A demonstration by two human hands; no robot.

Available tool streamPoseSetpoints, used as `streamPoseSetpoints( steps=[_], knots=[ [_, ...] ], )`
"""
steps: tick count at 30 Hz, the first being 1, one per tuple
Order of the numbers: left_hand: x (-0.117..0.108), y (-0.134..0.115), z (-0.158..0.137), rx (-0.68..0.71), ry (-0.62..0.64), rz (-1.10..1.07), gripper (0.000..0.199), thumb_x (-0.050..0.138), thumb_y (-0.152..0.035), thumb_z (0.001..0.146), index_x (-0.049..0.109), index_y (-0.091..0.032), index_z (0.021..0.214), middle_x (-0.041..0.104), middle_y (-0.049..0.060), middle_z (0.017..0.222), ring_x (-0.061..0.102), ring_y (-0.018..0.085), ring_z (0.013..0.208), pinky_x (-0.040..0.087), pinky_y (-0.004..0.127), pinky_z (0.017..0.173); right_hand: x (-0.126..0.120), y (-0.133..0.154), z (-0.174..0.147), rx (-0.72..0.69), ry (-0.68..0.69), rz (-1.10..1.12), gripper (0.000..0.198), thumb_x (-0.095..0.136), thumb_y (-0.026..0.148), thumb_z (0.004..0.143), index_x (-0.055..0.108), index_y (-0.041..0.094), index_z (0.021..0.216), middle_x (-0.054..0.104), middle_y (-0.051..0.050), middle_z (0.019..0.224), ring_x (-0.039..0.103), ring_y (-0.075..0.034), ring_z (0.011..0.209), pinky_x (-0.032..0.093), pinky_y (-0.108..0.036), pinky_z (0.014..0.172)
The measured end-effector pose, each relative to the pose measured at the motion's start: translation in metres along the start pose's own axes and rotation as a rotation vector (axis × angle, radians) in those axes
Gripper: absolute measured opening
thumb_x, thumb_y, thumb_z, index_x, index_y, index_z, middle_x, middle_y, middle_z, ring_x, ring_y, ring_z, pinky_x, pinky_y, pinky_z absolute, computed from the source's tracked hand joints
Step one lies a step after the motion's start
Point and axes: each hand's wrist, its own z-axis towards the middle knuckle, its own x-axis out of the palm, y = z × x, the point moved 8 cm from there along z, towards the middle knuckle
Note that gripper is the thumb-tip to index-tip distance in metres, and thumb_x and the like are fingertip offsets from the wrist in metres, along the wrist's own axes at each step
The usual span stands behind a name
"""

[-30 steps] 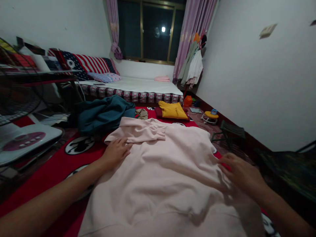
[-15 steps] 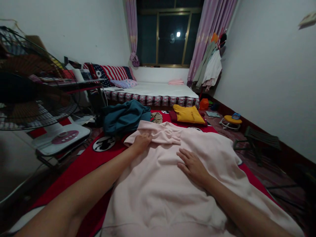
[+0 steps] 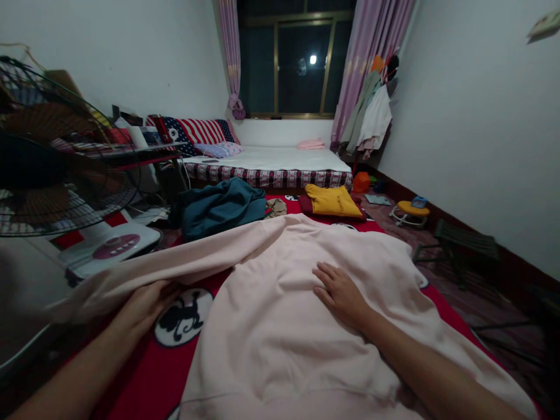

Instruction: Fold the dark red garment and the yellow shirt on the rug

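Note:
A pale pink sweatshirt (image 3: 271,315) lies spread out, somewhat wrinkled, over a red cloth (image 3: 131,373) with round black-and-white animal patches. Its left-hand sleeve (image 3: 192,256) stretches out to the left, the far end smeared by motion. My left hand (image 3: 146,306) is at the lower edge of that sleeve, seemingly closed on the fabric, with its fingertips partly hidden. My right hand (image 3: 341,291) rests flat on the sweatshirt's body, fingers stretched out and holding nothing.
Beyond the sweatshirt lie a teal garment (image 3: 223,207) and a folded yellow garment (image 3: 335,201). A fan (image 3: 56,169) stands at the left. On the right are a small yellow-topped stool (image 3: 411,211) and a dark folding stool (image 3: 466,242). A bed (image 3: 271,157) sits below the window.
The sleeve that lay folded over the sweatshirt's chest now extends out to the left. My left hand has moved left and toward me with it. My right hand stays in place.

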Motion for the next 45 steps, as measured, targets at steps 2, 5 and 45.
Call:
streamPoseSetpoints(
  steps=[2, 5, 45],
  knots=[
    [0.006, 0.015, -0.014, -0.079, 0.166, 0.159, 0.025, 0.07, -0.036, 0.074, 0.071, -0.017, 0.09, 0.072, 0.01, 0.096, 0.067, 0.024, 0.089, 0.056, 0.029, 0.069, 0.0, 0.0, 0.0, 0.008, 0.002, -0.003, 0.044, 0.047, 0.037, 0.094, 0.055, 0.017, 0.132, 0.046, -0.013, 0.145, 0.041, -0.028, 0.134, 0.032, -0.048, 0.11],
    [0.048, 0.014, -0.049, 0.031, 0.524, 0.497, 0.039, 0.068, -0.051, 0.072, 0.075, -0.017, 0.09, 0.073, 0.011, 0.096, 0.068, 0.027, 0.089, 0.056, 0.031, 0.072, 0.0, 0.0, 0.0, 0.017, 0.001, -0.005, 0.043, 0.047, 0.037, 0.093, 0.055, 0.018, 0.132, 0.046, -0.012, 0.145, 0.041, -0.027, 0.134, 0.032, -0.048, 0.11],
    [0.329, -0.016, 0.001, 0.969, 0.288, 1.169, 0.059, 0.036, -0.054, 0.093, 0.043, -0.024, 0.143, 0.029, 0.015, 0.154, 0.019, 0.035, 0.144, 0.016, 0.056, 0.113, -0.036, 0.001, -0.008, 0.013, -0.016, 0.225, 0.031, 0.053, 0.028, 0.089, 0.065, 0.02, 0.117, 0.062, -0.01, 0.128, 0.058, -0.022, 0.116, 0.045, -0.035, 0.098]
  ],
)
